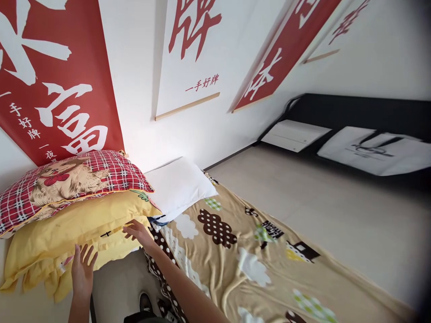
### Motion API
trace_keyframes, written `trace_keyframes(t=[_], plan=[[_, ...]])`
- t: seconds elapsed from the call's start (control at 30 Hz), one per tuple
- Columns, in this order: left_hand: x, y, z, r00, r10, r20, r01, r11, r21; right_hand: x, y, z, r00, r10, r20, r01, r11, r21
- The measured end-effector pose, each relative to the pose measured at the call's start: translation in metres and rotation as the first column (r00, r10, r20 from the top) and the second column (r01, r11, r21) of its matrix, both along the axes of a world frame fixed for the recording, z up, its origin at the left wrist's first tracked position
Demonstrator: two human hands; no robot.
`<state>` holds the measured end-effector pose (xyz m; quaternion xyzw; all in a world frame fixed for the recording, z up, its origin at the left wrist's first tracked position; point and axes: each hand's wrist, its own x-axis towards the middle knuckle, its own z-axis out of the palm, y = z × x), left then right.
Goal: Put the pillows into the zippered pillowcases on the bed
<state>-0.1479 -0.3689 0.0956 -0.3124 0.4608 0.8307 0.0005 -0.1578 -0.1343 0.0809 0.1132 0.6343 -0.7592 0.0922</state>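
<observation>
My left hand [82,268] lies flat with fingers spread against the lower edge of a yellow pillow [72,233]. My right hand [136,231] touches the same pillow's front corner, its fingers curled on the fabric edge. A red plaid pillow with a dog picture [72,179] is stacked on top of the yellow one. A white pillow [178,186] lies to the right, at the head of the bed. A tan blanket with cloud and dot patterns [235,251] covers the bed below my right arm.
Red and white banners [50,85] with large characters hang on the wall behind the pillows. A second bare mattress [323,197] lies to the right, with a black frame [363,112], a white bag [377,150] and a white board [294,134] beyond it.
</observation>
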Motion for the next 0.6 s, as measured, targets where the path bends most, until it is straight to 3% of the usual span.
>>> trace_keyframes(t=[0.43, 0.6], plan=[[0.012, 0.027, -0.007, 0.986, -0.158, 0.043, 0.156, 0.986, 0.061, 0.010, 0.007, -0.023, 0.998, 0.060, 0.018, -0.060, 0.998, 0.017], [0.014, 0.032, -0.015, 0.976, -0.215, 0.030, 0.214, 0.976, 0.049, 0.024, 0.015, -0.046, 0.995, 0.077, 0.071, -0.079, 0.997, 0.021]])
